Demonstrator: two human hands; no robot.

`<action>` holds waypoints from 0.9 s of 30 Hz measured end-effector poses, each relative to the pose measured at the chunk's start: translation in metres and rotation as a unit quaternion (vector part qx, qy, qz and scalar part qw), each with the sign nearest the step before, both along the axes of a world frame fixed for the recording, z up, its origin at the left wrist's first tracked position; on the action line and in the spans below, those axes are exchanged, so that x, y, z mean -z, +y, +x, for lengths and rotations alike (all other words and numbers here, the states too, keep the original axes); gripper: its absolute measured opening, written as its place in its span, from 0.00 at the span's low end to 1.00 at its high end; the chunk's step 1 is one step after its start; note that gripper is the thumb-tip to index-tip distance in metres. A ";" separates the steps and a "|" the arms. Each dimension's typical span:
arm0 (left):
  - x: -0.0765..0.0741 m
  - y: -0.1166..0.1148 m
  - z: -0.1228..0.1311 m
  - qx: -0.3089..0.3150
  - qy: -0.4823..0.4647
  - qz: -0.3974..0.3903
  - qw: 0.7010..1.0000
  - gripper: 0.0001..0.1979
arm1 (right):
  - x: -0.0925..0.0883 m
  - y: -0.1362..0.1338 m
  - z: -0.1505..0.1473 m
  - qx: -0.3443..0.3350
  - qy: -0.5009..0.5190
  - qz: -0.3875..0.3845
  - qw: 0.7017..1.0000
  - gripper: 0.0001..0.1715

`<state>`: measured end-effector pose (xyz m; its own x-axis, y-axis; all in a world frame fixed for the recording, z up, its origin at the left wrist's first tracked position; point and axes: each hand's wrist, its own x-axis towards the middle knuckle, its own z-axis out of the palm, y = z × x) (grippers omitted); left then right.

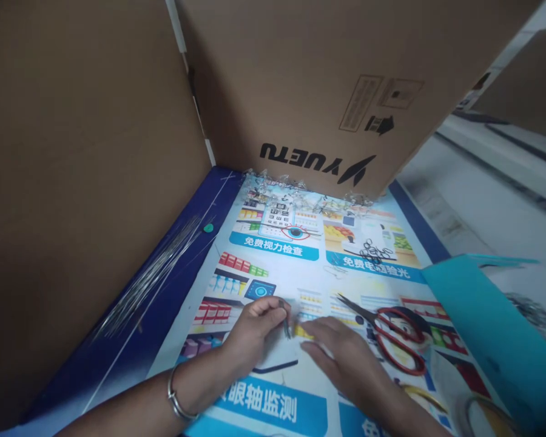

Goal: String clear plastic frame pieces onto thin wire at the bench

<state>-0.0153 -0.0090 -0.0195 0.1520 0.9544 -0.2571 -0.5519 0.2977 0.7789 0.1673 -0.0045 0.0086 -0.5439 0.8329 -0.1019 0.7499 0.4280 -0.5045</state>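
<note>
My left hand (257,331), with a metal bangle on its wrist, pinches a small, thin, dark greenish-grey piece (286,321) between thumb and fingers. It looks like a short bundle of wire, but its exact kind is too small to tell. Just to the right, my right hand (339,352) hovers over the printed sheet (318,291), thumb and fingers apart, with nothing visible between them. Beyond that hand lie scissors (394,337) with red handles, their blades pointing up and left. A heap of small dark wire rings (370,252) sits farther back.
Cardboard panels stand on the left (73,152) and at the back (323,73). Long thin wires (157,270) lie on the blue left border beside a green disc (208,228). Clear small pieces (300,197) line the back panel's foot. A teal box (486,328) stands right.
</note>
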 end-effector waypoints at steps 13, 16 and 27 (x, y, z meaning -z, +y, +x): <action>-0.004 -0.009 0.002 -0.026 -0.017 -0.008 0.999 0.03 | 0.034 -0.004 -0.041 0.048 0.179 -0.013 0.983 0.12; -0.001 -0.009 0.003 -0.033 -0.010 -0.004 0.999 0.04 | 0.035 -0.007 -0.038 0.045 0.205 -0.028 0.977 0.13; -0.002 0.006 -0.011 0.027 0.090 0.025 0.995 0.06 | 0.024 0.006 -0.024 0.050 0.184 -0.065 0.979 0.19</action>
<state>-0.0258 -0.0028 -0.0173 0.1590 0.9584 -0.2372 -0.3867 0.2815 0.8782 0.1432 0.0014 -0.0153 -0.4807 0.8766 -0.0231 0.5410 0.2758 -0.7945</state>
